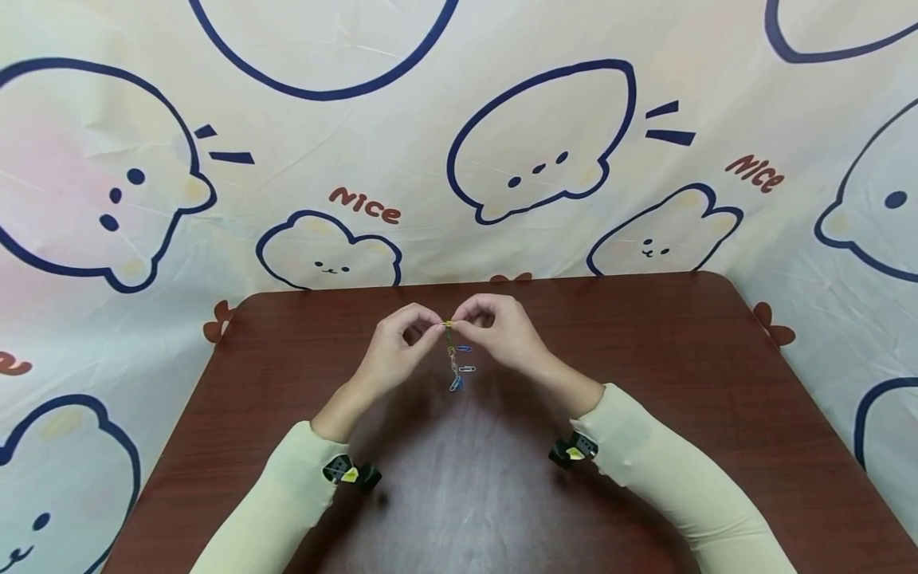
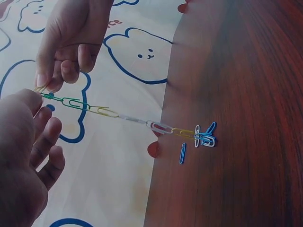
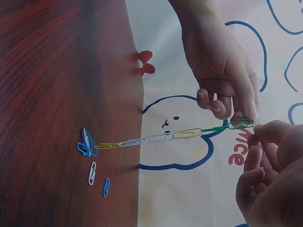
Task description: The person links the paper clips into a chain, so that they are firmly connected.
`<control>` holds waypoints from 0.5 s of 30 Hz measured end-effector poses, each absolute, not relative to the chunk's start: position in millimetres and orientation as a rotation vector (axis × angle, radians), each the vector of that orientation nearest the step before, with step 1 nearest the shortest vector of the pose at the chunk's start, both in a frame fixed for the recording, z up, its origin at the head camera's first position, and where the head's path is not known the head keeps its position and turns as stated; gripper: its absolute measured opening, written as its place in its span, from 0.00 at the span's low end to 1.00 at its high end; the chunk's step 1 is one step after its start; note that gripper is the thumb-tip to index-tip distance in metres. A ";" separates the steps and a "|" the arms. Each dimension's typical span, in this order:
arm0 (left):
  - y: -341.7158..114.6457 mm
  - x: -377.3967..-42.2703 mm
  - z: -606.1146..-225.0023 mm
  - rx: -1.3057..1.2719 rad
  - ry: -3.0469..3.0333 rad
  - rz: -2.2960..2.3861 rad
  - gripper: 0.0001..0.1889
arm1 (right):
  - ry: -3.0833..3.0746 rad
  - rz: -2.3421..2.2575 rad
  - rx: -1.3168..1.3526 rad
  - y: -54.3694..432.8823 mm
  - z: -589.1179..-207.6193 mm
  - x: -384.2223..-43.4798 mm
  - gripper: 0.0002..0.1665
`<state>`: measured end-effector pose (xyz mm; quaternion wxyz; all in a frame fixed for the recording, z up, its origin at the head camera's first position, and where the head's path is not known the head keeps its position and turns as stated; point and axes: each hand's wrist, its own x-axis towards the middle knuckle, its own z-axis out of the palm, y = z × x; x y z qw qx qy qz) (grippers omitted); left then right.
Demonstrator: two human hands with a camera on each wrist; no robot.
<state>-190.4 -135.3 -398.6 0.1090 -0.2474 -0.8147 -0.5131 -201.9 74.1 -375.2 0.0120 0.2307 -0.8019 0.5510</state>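
Note:
My left hand [image 1: 398, 339] and right hand [image 1: 502, 331] meet fingertip to fingertip above the table, each with thumb and forefinger pinching a yellow paper clip [image 1: 448, 324]. Below it hangs a chain of linked paper clips: green clips [image 2: 75, 102] at the top, then a yellow clip [image 3: 188, 134], white clips [image 3: 159, 137] and another yellow clip [image 2: 183, 134]. The chain's low end reaches a small cluster of blue and white clips [image 3: 86, 145] on the table. In both wrist views the fingertips partly hide the pinched clip.
A loose white paper clip [image 3: 92, 173] and a loose blue paper clip [image 3: 106, 187] lie on the brown wooden table [image 1: 459, 494] beside the chain's low end. Behind the table's far edge hangs a pale cloth [image 1: 430, 239] printed with cartoon animals.

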 end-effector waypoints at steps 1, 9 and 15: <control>-135.4 -190.3 -398.5 -0.728 -2.391 -1.512 0.02 | -2.498 1.723 0.723 73.7 -375.2 -201.9 0.02; -138.5 -191.8 -399.6 -0.719 -2.326 -1.528 0.02 | -2.509 1.766 0.696 75.4 -378.1 -204.5 0.04; -143.6 -191.8 -400.3 -0.675 -2.325 -1.497 0.03 | -2.516 1.768 0.649 81.4 -384.3 -208.3 0.06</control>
